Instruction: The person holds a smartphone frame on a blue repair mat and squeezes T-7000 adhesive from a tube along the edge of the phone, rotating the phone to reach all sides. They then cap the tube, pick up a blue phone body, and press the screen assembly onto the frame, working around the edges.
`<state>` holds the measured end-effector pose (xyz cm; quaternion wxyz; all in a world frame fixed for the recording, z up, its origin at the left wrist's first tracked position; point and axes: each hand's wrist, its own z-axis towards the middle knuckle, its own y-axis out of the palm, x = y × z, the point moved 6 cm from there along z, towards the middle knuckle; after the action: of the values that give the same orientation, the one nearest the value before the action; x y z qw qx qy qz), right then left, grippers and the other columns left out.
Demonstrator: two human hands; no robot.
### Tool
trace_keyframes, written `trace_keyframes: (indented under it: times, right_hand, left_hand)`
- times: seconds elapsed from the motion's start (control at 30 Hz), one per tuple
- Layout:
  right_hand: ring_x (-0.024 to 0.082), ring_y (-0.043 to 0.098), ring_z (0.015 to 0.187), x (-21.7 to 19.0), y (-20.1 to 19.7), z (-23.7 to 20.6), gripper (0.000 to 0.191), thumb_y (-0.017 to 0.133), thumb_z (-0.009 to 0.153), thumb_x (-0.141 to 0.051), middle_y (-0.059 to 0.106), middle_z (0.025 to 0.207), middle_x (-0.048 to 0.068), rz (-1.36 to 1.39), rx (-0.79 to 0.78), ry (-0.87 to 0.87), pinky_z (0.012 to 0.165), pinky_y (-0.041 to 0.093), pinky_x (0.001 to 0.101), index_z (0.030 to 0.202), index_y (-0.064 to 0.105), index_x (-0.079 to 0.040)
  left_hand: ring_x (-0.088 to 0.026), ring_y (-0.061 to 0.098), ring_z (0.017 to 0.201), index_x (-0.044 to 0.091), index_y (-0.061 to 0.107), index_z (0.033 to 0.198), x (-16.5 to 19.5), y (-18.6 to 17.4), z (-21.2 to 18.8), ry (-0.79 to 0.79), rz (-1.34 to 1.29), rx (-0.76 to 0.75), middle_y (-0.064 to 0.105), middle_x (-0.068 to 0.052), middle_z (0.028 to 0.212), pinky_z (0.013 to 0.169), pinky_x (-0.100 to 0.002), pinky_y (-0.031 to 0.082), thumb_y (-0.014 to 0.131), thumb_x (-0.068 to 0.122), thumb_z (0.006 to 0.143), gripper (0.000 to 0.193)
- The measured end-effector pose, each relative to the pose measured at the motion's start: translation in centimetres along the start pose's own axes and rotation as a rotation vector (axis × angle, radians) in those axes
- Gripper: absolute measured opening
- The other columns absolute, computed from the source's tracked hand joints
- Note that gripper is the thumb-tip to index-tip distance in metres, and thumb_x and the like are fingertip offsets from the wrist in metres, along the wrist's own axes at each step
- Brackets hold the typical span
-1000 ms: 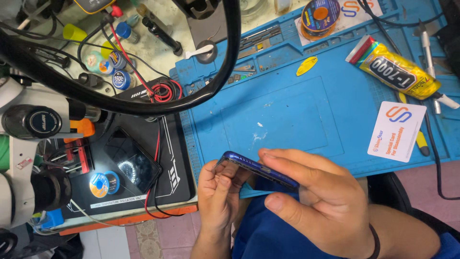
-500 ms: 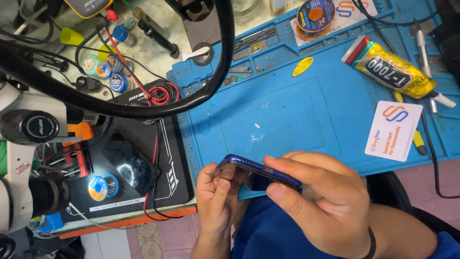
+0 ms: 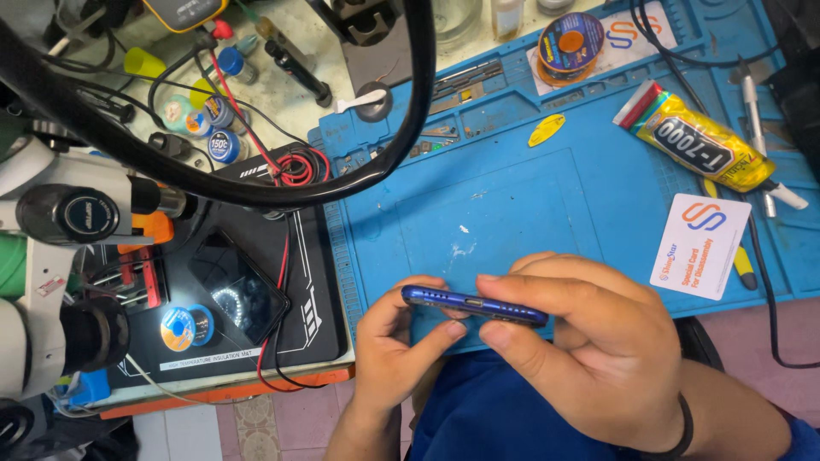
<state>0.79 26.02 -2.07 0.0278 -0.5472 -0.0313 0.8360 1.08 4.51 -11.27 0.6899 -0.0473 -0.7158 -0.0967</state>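
Note:
A blue phone (image 3: pixel 472 305) is held edge-on over the near edge of a blue work mat (image 3: pixel 530 196). My left hand (image 3: pixel 395 350) grips its left end, thumb pressed along the lower edge. My right hand (image 3: pixel 589 341) wraps over its right end, with the fingers curled across the top. The phone's screen side is hidden from view. A dark band circles my right wrist.
A yellow glue tube (image 3: pixel 702 143), a white card (image 3: pixel 699 245), a yellow pick (image 3: pixel 547 130) and a solder reel (image 3: pixel 571 41) lie on the mat. Left stand a microscope (image 3: pixel 64 256), a black pad with another phone (image 3: pixel 239 286), wires and small bottles. A black ring lamp (image 3: pixel 282 183) arcs overhead.
Both hands and the phone sit slightly lower and to the right in view. The grip looks the same.

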Motion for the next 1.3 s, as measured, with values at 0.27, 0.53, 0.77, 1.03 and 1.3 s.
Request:
trace_keyframes:
  times: [0.27, 0.53, 0.77, 1.03, 1.3]
  right_hand:
    - [0.020, 0.075, 0.096, 0.7, 1.8, 1.0, 0.038, 0.086, 0.078, -0.011, 0.076, 0.105, 0.009, -0.123, -0.139, -0.061, 0.084, 0.060, 0.0292, 0.113, 0.071, -0.003]
    - [0.018, 0.076, 0.094, 2.1, 2.2, 1.6, 0.040, 0.088, 0.076, -0.013, 0.076, 0.106, 0.010, -0.138, -0.119, -0.017, 0.083, 0.060, 0.0270, 0.113, 0.072, -0.005]
    - [0.019, 0.076, 0.092, 2.9, 3.2, 2.1, 0.044, 0.089, 0.076, -0.015, 0.075, 0.104, 0.010, 0.021, -0.130, -0.022, 0.080, 0.061, 0.0265, 0.114, 0.069, -0.004]
    - [0.021, 0.073, 0.087, 2.8, 4.0, 2.3, 0.042, 0.090, 0.076, -0.015, 0.071, 0.097, 0.008, -0.097, -0.078, -0.125, 0.076, 0.059, 0.0294, 0.112, 0.069, -0.005]
    - [0.021, 0.073, 0.088, 2.5, 4.2, 2.4, 0.038, 0.087, 0.077, -0.010, 0.071, 0.098, 0.007, -0.070, -0.067, -0.125, 0.078, 0.059, 0.0304, 0.109, 0.069, -0.004]
  left_hand:
    - [-0.022, 0.066, 0.122, 0.000, 0.061, 0.130, 2.9, 0.6, 0.8, 0.191, -0.022, -0.075, 0.066, -0.015, 0.127, 0.110, -0.038, 0.054, 0.084, -0.003, 0.087, 0.049]
    - [-0.024, 0.068, 0.113, -0.001, 0.061, 0.123, 1.4, 0.7, 1.5, 0.105, -0.312, -0.026, 0.068, -0.020, 0.120, 0.102, -0.038, 0.057, 0.077, -0.008, 0.095, 0.033]
    - [-0.026, 0.068, 0.113, 0.000, 0.059, 0.124, 0.9, 0.0, 1.5, 0.083, -0.456, -0.014, 0.067, -0.021, 0.119, 0.100, -0.038, 0.058, 0.073, -0.010, 0.097, 0.032]
    - [-0.026, 0.066, 0.116, 0.001, 0.059, 0.124, 0.5, -0.9, 1.5, 0.118, -0.452, -0.006, 0.066, -0.021, 0.121, 0.102, -0.038, 0.058, 0.073, -0.009, 0.097, 0.032]
    - [-0.026, 0.066, 0.116, 0.001, 0.062, 0.124, 0.4, -1.0, 1.2, 0.120, -0.434, 0.008, 0.066, -0.019, 0.120, 0.102, -0.037, 0.057, 0.074, -0.010, 0.096, 0.032]
